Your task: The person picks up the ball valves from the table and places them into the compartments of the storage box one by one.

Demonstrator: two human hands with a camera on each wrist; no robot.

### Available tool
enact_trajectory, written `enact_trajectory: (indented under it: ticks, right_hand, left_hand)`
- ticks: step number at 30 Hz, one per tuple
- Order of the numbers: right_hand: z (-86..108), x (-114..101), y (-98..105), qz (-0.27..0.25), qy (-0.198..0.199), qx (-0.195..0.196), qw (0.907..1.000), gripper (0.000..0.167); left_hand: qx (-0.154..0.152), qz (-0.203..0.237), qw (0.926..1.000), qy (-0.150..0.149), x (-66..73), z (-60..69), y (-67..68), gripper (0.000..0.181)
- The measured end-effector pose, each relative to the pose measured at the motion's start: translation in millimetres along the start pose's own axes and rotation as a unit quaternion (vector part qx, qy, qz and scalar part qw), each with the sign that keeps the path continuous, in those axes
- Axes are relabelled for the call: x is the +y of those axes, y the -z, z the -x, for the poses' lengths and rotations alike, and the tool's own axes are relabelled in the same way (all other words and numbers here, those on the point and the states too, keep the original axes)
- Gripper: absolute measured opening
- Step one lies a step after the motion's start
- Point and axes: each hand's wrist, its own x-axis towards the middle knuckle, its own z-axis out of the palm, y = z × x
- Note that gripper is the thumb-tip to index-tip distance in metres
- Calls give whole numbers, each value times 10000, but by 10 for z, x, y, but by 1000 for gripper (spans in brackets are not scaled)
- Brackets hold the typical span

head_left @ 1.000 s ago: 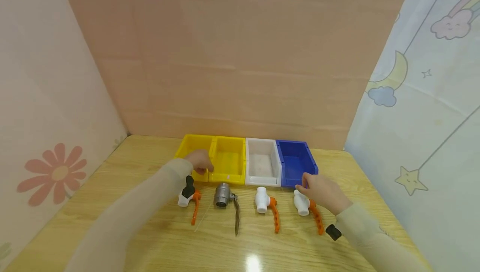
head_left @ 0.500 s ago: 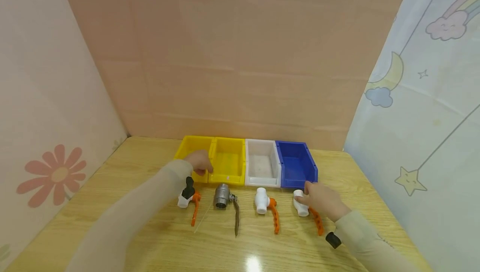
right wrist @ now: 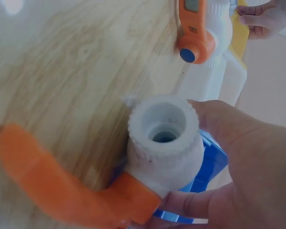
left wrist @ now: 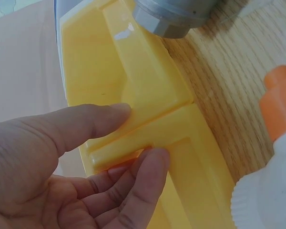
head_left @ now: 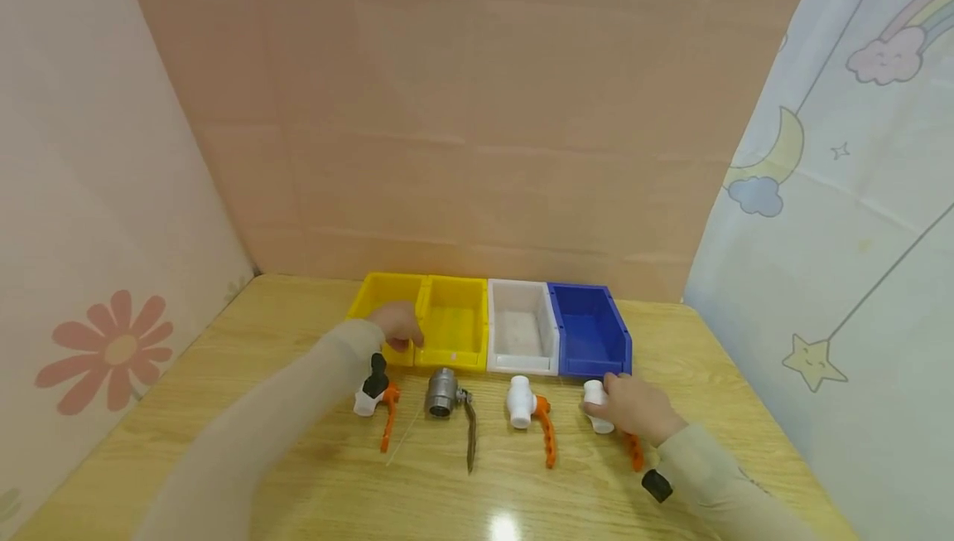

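Observation:
My left hand (head_left: 398,324) pinches the adjoining walls of two yellow bins; in the left wrist view, the thumb lies over the right yellow bin (left wrist: 152,71) and the curled fingers are inside the left yellow bin (left wrist: 200,157). My right hand (head_left: 639,408) grips the rightmost white ball valve (head_left: 599,415) between thumb and fingers. That valve's orange lever (right wrist: 52,183) points away from the palm in the right wrist view. The valve is in front of the blue bin (head_left: 592,330), and my hand covers part of it.
A white bin (head_left: 522,361) stands between the yellow and blue ones. In front of the row lie a metal ball valve (head_left: 442,392), another white ball valve (head_left: 520,402) and, at left, one with an orange lever (head_left: 389,425). Cloth walls enclose the table.
My right hand has come down and closed round the rightmost white valve, having hovered beside it a second ago. My left hand stays at the yellow bins.

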Motion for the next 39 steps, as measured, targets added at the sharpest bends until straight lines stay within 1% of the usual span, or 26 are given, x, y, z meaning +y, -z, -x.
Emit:
enact_trajectory:
  ticks: [4, 7, 12, 18, 23, 29, 33, 39]
  right_hand:
    - [4, -18, -7, -109, -118, -116, 9998, 68]
    - [14, -34, -8, -168, -174, -158, 9996, 72]
    - [21, -43, -17, -240, -274, -195, 9991, 70]
    - [11, -42, -2, -382, -404, -337, 9979, 70]
    - [-8, -20, -18, -534, -313, -329, 9975, 70]
    - [-17, -16, -30, -760, -246, -240, 9965, 64]
    - [-21, -23, -21, -799, -307, -288, 9959, 63]
    - [-26, -34, 20, -842, -295, -390, 9952, 64]
  left_hand:
    - [17, 29, 10000, -31, -6, -28, -22, 18]
    - [20, 108, 9999, -9, -9, -45, -33, 18]
    - [-23, 190, 9998, 23, 1, -49, -38, 16]
    - [-35, 199, 9998, 6, 19, -33, -32, 16]
    - [-19, 226, 9997, -13, 23, -32, -29, 16]
    - [2, 143, 9999, 21, 21, -37, -27, 16]
    - [29, 111, 9999, 9, 27, -30, -23, 16]
    - [14, 109, 9999, -13, 55, 10, -4, 16]
